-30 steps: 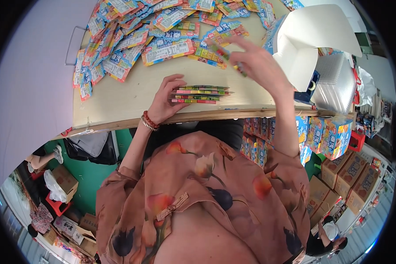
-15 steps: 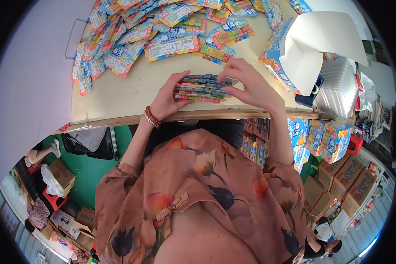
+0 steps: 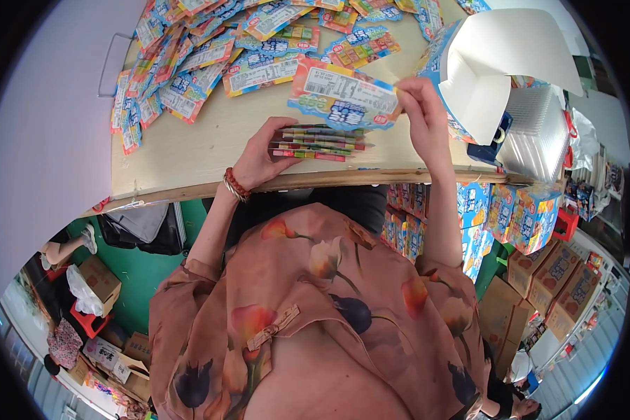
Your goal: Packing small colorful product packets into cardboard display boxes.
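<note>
My left hand (image 3: 259, 157) is closed around the left end of a stack of colourful candy packs (image 3: 320, 144), which stands on edge near the table's front. In my right hand (image 3: 428, 124) a single candy pack (image 3: 343, 96) is pinched by its right end, between thumb and fingers. It is held above and behind the stack, its printed back with a barcode facing up. Beyond it lies a heap of similar packs (image 3: 262, 73), some showing their backs, others small coloured pieces under clear plastic.
At the table's right stands an open display box (image 3: 472, 84) with white inner flaps. Beside it are a blue tape dispenser (image 3: 492, 140) and clear plastic trays (image 3: 535, 133). Filled boxes (image 3: 532, 217) are stacked below right. A wire handle (image 3: 112, 66) stands at the left edge.
My right hand has moved up and right off the stack, pulling one candy pack away and turning its back upward. My left hand stays on the stack, shifted slightly left.
</note>
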`<state>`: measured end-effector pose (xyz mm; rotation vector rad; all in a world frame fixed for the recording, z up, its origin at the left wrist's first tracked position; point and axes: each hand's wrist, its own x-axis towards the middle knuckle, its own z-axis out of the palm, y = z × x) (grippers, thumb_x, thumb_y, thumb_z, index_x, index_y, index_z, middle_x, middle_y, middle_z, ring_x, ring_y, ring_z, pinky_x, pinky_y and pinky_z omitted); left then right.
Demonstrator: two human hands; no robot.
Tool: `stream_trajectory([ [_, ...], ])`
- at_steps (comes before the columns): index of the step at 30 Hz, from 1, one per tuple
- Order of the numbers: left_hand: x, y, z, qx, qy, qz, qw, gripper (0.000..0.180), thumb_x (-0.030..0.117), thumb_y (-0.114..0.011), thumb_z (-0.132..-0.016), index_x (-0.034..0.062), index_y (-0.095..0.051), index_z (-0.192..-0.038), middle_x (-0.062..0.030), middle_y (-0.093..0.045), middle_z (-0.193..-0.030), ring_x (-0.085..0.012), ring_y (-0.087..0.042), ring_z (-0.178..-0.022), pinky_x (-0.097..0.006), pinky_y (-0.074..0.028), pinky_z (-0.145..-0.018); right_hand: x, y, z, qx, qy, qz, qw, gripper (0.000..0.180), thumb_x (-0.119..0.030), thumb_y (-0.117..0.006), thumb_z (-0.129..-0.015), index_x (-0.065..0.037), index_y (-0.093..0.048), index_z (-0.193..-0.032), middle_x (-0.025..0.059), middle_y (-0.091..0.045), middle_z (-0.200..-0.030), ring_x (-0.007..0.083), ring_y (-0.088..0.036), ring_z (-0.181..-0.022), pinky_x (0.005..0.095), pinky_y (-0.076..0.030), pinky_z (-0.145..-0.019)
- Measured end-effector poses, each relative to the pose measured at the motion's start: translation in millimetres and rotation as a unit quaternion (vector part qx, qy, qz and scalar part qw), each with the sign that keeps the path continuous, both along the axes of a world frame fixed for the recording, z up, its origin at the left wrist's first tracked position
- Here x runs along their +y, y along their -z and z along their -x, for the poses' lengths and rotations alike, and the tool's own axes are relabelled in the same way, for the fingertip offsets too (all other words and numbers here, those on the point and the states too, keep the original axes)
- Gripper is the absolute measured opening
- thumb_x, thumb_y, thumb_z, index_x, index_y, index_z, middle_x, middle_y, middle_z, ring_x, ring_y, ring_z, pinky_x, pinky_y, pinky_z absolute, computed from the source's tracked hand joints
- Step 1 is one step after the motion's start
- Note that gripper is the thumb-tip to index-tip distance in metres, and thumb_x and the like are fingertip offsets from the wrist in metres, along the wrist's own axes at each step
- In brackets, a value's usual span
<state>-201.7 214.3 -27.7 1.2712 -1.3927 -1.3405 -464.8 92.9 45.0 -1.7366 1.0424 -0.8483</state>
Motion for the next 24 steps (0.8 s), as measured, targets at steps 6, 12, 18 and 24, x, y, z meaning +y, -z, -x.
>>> stream_trajectory([
  [6,6.2,6.3,-6.4,-0.095,0.021,0.096,0.991,0.061,0.0,-0.078,-0.072,0.0045,-0.045,-0.123,-0.0106,-0.054,-0.117,-0.0205,-0.059,-0.106,-0.032,-0.052,-0.089,-12.9,42.6,-5.3,0.012,-0.047,-0.31,0.949,0.02,-0.014,-0.044,-0.096,-0.009,-0.062,-0.104,-0.0045,-0.054,-0.079,0.0023,-0.044,-0.068,0.0192,-0.036,-0.057],
  [12,10.2,-0.1,2.1,-0.058,-0.134,0.133,0.98,0.088,0.007,-0.084,-0.067,0.0063,-0.034,-0.141,-0.0124,-0.049,-0.128,-0.0234,-0.049,-0.12,-0.033,-0.045,-0.099,-17.9,52.9,-19.0,0.131,-0.195,-0.345,0.909,0.022,-0.009,-0.043,-0.089,-0.009,-0.064,-0.097,-0.0029,-0.049,-0.072,0.0044,-0.042,-0.062,0.0212,-0.035,-0.051],
  [18,-0.7,4.9,-9.5,-0.196,0.001,0.133,0.972,0.102,0.011,-0.086,-0.064,0.0088,-0.026,-0.146,-0.0123,-0.052,-0.125,-0.0237,-0.052,-0.115,-0.034,-0.047,-0.095,-10.6,44.5,-29.1,0.316,-0.208,-0.062,0.924,0.021,-0.015,-0.048,-0.093,-0.006,-0.064,-0.105,0.0046,-0.061,-0.098,0.0155,-0.058,-0.087,0.0316,-0.046,-0.076],
  [24,1.6,9.8,-7.2,-0.062,-0.039,0.068,0.995,0.11,0.011,-0.086,-0.064,0.0085,-0.016,-0.149,-0.0128,-0.055,-0.122,-0.0236,-0.059,-0.108,-0.035,-0.049,-0.093,24.2,51.3,-17.5,-0.039,-0.087,-0.142,0.985,0.038,-0.028,-0.038,-0.101,-0.002,-0.054,-0.124,0.0089,-0.058,-0.122,0.0176,-0.054,-0.112,0.0308,-0.04,-0.097],
])
